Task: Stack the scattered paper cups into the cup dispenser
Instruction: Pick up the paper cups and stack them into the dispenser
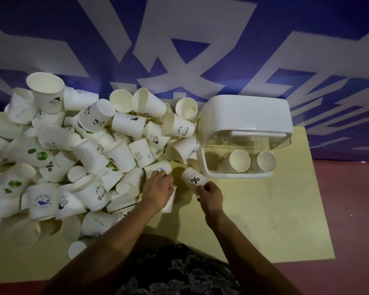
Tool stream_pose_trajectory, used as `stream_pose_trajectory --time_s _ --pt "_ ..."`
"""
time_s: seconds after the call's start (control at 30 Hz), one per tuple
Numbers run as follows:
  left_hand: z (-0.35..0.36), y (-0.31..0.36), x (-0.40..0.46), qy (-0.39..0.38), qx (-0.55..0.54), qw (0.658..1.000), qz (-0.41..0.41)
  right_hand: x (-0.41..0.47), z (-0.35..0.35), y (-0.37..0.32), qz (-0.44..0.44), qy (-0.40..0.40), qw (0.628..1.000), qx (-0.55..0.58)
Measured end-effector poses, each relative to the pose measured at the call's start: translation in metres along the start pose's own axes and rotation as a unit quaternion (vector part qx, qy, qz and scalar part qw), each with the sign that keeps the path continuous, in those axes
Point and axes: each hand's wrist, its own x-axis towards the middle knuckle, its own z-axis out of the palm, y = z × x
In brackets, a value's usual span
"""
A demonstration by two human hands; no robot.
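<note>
A heap of paper cups (77,150) fills the counter (264,220) left of both grips. The cup dispenser (243,135) stands beyond the right grip (209,193), which pinches a percent-marked cup (193,178). The left grip (158,188) holds another cup (169,202). Picking step; next, probably nesting them into the dispenser's stacks.

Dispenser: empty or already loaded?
Partly loaded. Two cup stacks lie inside the clear dispenser, mouths toward the camera; how many cups each holds cannot be told.
</note>
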Motion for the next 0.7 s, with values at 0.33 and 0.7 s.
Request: stream_pose_trajectory --time_s 0.33,0.7 --pt "-0.009 0.014 -0.029 0.05 -0.441 0.876 -0.186 -0.021 -0.052 0.001 -0.129 0.024 0.99 -0.051" --pt "-0.044 0.132 -0.022 0.149 -0.595 0.778 -0.133 -0.004 -0.155 -0.027 -0.341 0.186 0.916 -0.099"
